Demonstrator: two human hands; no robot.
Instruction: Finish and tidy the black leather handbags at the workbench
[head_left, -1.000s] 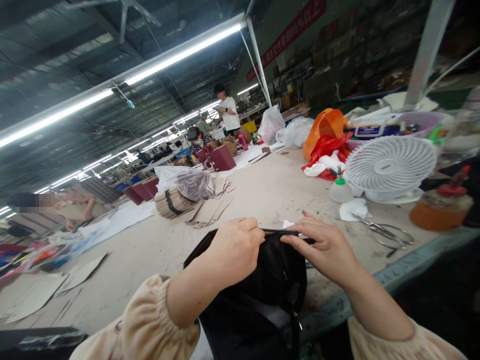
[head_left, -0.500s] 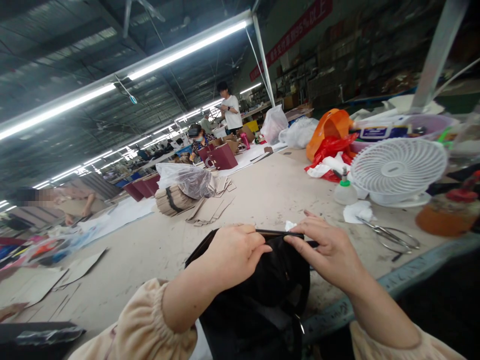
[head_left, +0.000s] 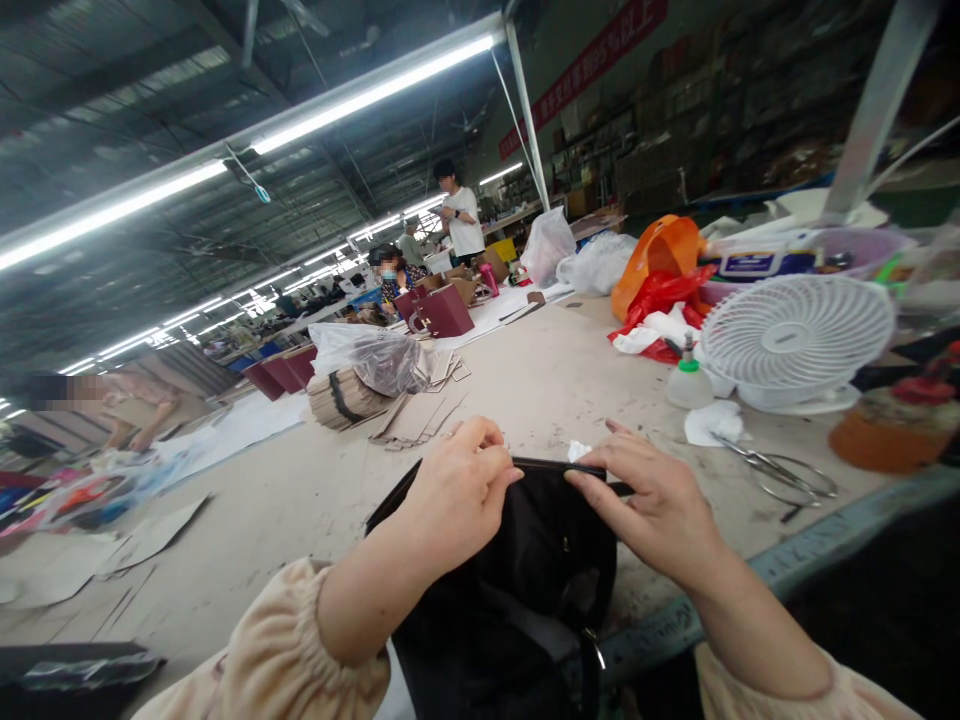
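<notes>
A black bag [head_left: 517, 570], soft-sided with a strap and a small metal zipper pull, stands at the table's near edge in front of me. My right hand [head_left: 652, 500] pinches the right end of its upper rim between thumb and fingers. At the middle of the same rim, my left hand [head_left: 457, 490] is closed with bent fingers and its thumb against the edge. The left hand and forearm cover the rim's left part and some of the bag's side. A scrap of white tissue [head_left: 577, 451] lies just behind the rim.
Right of the bag are scissors [head_left: 780, 470], a white fan [head_left: 799, 335], a green-capped bottle [head_left: 688, 380] and an amber jar [head_left: 892, 430]. Cardboard pieces [head_left: 349, 398] under plastic lie ahead. A co-worker [head_left: 142, 410] bends over at left; other people are farther back.
My left hand has risen slightly, its knuckles now higher above the bag's rim. My right hand keeps its pinch. The co-worker at left has shifted arms.
</notes>
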